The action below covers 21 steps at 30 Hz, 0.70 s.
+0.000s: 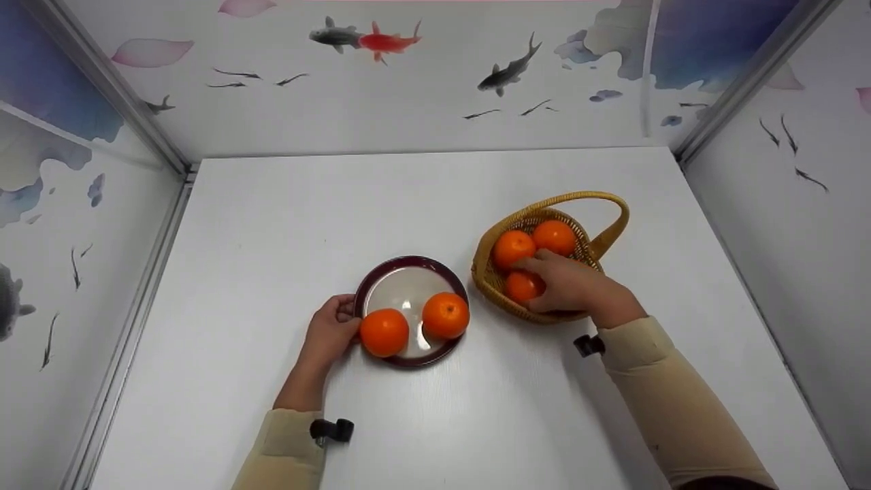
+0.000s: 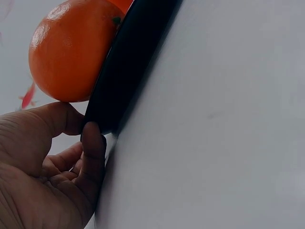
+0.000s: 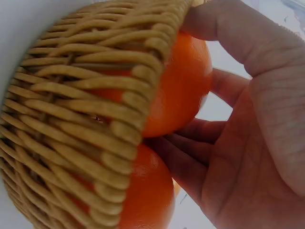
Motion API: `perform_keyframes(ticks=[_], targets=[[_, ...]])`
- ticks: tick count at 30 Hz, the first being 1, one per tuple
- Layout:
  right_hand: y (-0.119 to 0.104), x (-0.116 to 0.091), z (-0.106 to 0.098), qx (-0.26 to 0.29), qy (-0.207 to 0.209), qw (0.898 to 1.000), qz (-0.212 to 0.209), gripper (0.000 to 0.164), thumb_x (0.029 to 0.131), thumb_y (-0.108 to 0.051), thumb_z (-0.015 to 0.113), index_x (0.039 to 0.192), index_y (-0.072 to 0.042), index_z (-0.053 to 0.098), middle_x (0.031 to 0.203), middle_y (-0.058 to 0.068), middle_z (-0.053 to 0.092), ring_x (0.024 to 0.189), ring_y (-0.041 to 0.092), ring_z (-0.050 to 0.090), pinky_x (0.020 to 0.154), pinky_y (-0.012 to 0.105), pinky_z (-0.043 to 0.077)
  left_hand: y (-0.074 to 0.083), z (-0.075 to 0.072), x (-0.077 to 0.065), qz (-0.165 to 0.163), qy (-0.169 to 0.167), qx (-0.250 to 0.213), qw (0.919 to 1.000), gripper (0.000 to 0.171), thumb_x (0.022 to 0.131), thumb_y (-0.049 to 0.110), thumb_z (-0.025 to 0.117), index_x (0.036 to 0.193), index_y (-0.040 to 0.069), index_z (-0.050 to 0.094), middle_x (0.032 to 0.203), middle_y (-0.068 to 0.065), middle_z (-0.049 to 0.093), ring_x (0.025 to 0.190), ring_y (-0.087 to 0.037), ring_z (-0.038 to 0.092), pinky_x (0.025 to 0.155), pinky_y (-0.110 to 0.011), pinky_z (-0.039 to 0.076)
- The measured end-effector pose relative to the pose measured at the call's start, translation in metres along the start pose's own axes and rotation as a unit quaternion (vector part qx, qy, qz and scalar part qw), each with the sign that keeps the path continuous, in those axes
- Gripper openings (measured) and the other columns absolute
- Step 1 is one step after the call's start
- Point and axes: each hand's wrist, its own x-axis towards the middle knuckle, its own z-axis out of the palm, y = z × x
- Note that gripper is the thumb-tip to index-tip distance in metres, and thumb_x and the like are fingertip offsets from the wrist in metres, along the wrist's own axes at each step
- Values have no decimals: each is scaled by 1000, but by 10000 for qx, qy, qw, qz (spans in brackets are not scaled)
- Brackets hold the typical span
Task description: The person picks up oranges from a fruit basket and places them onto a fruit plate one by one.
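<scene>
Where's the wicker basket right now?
In the head view, the wicker basket is right of the plate, with the right hand around an orange inside it.

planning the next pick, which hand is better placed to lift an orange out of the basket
Likely the right hand: it grasps an orange inside the basket, while the left hand is away from it, gripping the plate.

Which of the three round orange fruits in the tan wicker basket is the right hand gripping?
The orange fruit lowest in the head view: the right hand curls around it; the other two orange fruits sit farther back in the basket.
</scene>
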Motion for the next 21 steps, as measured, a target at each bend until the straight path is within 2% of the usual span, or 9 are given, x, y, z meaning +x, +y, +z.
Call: perform_keyframes(ticks=[9, 21], targets=[[3, 2, 1, 146, 62, 9999, -67, 63, 77, -22, 73, 139, -26, 60, 129, 4, 54, 108, 27, 57, 97, 46, 52, 0, 1, -1, 25, 31, 39, 10000, 49, 89, 7, 66, 138, 8, 60, 111, -14, 64, 94, -21, 59, 70, -27, 59], [7, 1, 3, 338, 273, 9987, -284, 60, 76, -25, 76, 134, -27, 62, 129, 1, 50, 109, 24, 57, 94, 44, 52, 0, 1, 1, -28, 29, 109, 9999, 49, 90, 7, 66, 138, 8, 60, 112, -15, 64, 94, -22, 60, 71, -29, 60]])
